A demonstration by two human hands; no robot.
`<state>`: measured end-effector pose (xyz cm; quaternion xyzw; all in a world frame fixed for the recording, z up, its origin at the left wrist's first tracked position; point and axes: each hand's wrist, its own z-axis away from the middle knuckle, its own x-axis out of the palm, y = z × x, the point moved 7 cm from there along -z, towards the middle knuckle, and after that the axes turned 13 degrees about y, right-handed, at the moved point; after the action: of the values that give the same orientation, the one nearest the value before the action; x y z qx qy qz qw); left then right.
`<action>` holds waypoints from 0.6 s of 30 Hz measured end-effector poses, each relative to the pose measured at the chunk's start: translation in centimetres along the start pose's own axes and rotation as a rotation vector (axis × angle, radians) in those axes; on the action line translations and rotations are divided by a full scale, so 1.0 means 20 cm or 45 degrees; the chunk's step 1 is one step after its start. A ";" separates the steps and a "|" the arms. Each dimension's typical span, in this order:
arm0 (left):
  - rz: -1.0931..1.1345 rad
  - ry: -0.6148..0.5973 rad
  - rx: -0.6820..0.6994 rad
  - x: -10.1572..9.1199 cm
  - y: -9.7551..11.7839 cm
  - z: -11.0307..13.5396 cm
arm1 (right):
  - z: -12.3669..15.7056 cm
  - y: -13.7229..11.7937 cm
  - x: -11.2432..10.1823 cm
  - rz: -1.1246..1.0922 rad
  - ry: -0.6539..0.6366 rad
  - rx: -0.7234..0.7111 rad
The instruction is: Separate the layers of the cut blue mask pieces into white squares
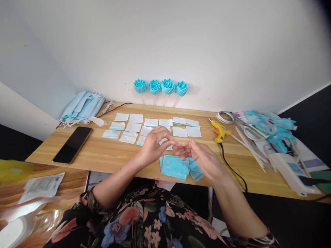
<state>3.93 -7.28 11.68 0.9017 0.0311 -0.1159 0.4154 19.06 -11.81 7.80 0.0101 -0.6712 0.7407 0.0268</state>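
My left hand (156, 144) and my right hand (203, 158) meet above the front middle of the table. The left thumb and fingers are pinched together at the tip of the right index finger; anything between them is too small to make out. The right index finger stretches left, with the other fingers loosely bent and apart, and no object shows in that hand. Beneath the hands lies a stack of blue fabric pieces (176, 167). Cut white rectangles (133, 127), some with blue edges, lie in rows behind and partly under my left hand.
Several blue fabric roses (168, 86) on sticks lean on the wall. Face masks (82, 106) and a phone (72, 144) lie left. Rightward are a yellow glue gun (219, 131) with its cord, a tape roll (224, 117), scissors (254, 132), blue scraps (279, 129) and a white power strip (291, 172).
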 end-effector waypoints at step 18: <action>1.015 0.073 -1.225 0.17 -0.30 0.12 | -0.07 -0.13 -0.06 0.540 0.396 -0.674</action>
<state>5.93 -5.40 4.94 0.5586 -0.2480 0.0991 0.7853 20.40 -10.14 10.17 -0.2491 -0.8145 0.5234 -0.0241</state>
